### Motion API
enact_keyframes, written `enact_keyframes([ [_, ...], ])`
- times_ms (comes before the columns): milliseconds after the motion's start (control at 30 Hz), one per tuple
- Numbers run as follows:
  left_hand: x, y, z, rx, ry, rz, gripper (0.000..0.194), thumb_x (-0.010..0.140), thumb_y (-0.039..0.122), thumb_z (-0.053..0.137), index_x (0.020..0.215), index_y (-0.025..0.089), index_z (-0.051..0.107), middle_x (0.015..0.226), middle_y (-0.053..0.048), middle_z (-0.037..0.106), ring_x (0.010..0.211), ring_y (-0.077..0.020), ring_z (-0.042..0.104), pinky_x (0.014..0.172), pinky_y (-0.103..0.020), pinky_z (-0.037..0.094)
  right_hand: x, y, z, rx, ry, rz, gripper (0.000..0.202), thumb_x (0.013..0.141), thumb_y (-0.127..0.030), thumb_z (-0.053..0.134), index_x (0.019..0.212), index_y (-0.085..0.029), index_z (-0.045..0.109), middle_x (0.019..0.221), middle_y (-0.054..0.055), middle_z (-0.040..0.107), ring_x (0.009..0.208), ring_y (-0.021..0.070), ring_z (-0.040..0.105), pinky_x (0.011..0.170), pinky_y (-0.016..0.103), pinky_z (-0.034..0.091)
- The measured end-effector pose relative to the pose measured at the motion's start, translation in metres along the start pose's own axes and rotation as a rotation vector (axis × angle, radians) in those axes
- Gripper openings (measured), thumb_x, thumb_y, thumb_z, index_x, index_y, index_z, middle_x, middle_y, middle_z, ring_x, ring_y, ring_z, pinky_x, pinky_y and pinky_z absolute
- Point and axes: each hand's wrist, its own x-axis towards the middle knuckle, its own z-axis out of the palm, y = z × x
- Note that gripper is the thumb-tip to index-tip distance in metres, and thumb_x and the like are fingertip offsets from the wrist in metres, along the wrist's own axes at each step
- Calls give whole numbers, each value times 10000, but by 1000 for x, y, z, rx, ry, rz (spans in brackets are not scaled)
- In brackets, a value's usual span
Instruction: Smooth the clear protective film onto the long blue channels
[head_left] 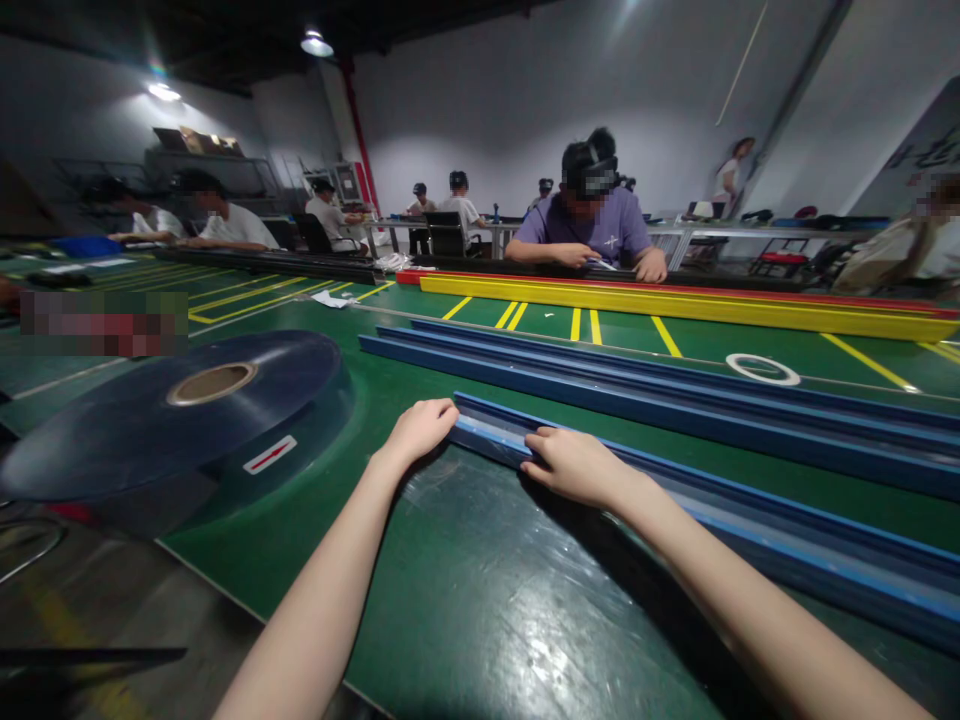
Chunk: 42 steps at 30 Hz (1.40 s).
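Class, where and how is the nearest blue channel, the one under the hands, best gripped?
Probably by the near wall of the blue channel, close to its left end, coming from above on the wearer's side. Its open trough faces up between long raised walls; the left hand is at that end.

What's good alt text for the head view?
The left hand touches the end of a blue channel, the right hand farther along it, on a green table. A large roll lies left; a co-worker is opposite.
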Motion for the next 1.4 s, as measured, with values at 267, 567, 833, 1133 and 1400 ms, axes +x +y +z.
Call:
enact_keyframes([
  [267,9,-15,6,-95,94,-138,283,774,313,357,796,242,630,886,-23,675,854,-193,605,766,-270,429,27,-9,4,63,18,-44,307,822,-354,381,967,-165,575,949,99,639,827,197,600,673,264,397],
  [567,12,-14,8,-140,23,-133,337,774,287,323,773,228,654,883,-19,677,854,-190,601,764,-283,439,45,-17,2,77,8,-108,342,797,-368,398,1045,-195,559,962,98,656,838,211,611,651,273,411],
  [833,13,-15,8,-150,7,-132,324,777,300,332,778,221,646,876,-15,671,851,-189,592,763,-290,437,60,-26,5,48,23,-75,363,789,-374,403,1068,-201,558,918,106,665,815,236,620,636,301,433],
  [1133,1,1,2,58,248,-113,263,804,287,399,1001,220,560,988,-41,625,883,-187,581,734,-270,430,15,-17,5,70,259,-187,383,851,-305,365,1186,-159,479,1051,114,575,929,191,540,775,303,421],
  [1400,-10,15,1,429,506,81,240,838,196,363,940,197,581,938,-64,615,906,-218,551,736,-314,393,-88,49,4,54,395,-54,310,872,-303,348,1086,-197,546,1083,114,548,980,202,486,829,367,398],
])
